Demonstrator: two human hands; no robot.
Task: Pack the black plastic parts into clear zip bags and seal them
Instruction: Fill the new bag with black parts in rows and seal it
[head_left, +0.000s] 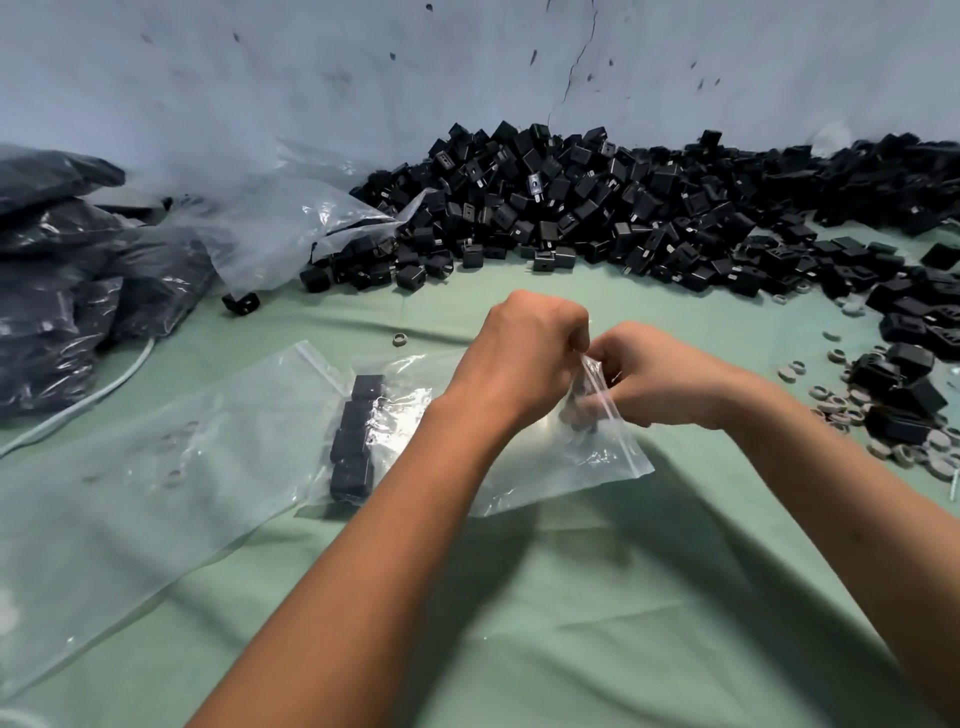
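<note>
I am holding a clear zip bag (571, 457) up off the green cloth (571, 597), its top edge lifted between my hands and its lower corner hanging down toward the cloth. At least one black plastic part shows dimly inside it near my fingers. My left hand (524, 353) is curled into a tight pinch on the bag's top edge, knuckles up, and my right hand (660, 379) is pinching the same edge just beside it, fingers bent inward, so the two hands are nearly touching. Both forearms are reaching forward from the bottom of the view and converging over the middle of the cloth.

To the left of the bag, a row of black plastic parts (356, 441) is lying inside another clear bag (156, 493) spread flat on the cloth. Beyond my hands a big heap of loose black parts (597, 208) is running along a pale blue wall (363, 78). Small grey rings (852, 405) are lying scattered at the right, and filled plastic bags (67, 291) are piled at the left.
</note>
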